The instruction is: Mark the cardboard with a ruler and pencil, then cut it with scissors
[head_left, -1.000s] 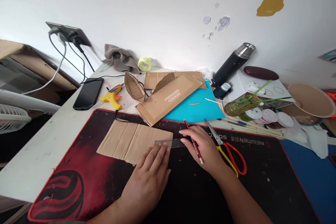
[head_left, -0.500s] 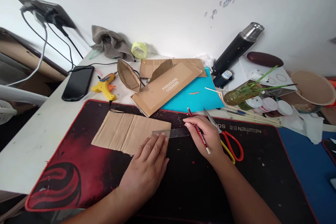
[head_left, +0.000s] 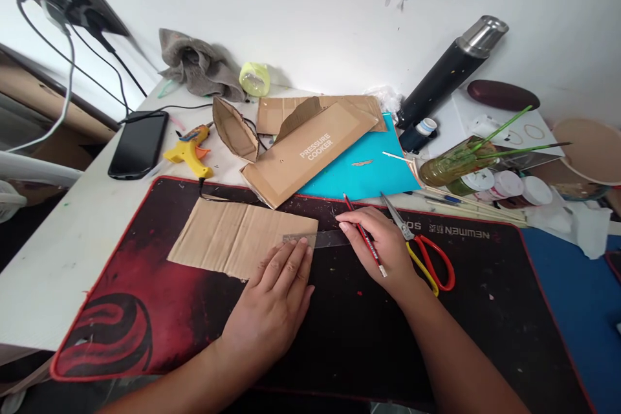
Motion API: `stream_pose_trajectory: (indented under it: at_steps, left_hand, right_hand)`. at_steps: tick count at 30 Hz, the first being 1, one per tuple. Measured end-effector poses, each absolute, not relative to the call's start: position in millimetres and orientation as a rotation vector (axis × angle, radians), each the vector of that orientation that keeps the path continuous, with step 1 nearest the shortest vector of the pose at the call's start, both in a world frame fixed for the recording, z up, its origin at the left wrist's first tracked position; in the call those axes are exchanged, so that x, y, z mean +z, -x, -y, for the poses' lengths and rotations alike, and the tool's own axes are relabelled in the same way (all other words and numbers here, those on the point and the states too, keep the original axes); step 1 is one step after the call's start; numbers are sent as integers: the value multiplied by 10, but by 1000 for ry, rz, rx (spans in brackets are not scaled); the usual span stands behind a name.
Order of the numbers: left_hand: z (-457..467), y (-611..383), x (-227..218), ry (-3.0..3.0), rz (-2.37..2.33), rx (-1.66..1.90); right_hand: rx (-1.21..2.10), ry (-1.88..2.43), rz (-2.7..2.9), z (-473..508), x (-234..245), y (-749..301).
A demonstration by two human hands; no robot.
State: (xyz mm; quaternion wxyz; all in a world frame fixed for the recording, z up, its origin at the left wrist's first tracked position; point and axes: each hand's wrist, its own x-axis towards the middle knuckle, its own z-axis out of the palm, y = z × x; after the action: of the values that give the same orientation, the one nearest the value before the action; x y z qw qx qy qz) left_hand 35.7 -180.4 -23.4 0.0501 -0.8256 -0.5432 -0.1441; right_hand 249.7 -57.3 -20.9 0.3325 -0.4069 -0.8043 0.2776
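A piece of brown corrugated cardboard (head_left: 220,239) lies on the dark mat, creased across its middle. My left hand (head_left: 274,291) rests flat on its right part, fingers stretched out, pressing down a clear ruler (head_left: 327,240) that sticks out past the cardboard's right edge. In my right hand (head_left: 381,246) is a red and black pencil (head_left: 367,240), held near the ruler's right end with the dark tip pointing up and away. Just right of that hand lie scissors (head_left: 439,265) with red and yellow handles, partly hidden by it.
Behind the mat (head_left: 363,349) are a yellow glue gun (head_left: 191,154), a phone (head_left: 138,144), a flat cardboard box (head_left: 310,154) and a blue sheet (head_left: 339,180). At the back right stand a black flask (head_left: 441,77), a jar with green stems (head_left: 453,160) and paint pots (head_left: 504,184).
The view has shifted slightly, so the surroundings sit a little differently in the frame. Both hands, the ruler, the pencil and the cardboard keep nearly the same places relative to each other.
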Motion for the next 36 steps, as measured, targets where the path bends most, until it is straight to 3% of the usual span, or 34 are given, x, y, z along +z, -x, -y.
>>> stream_pose_trajectory:
  at_steps: [36]
  left_hand:
    - [1817,-361,-280,2509,1666,-456]
  right_hand:
    - [696,1051,2174,567,-213,-2500]
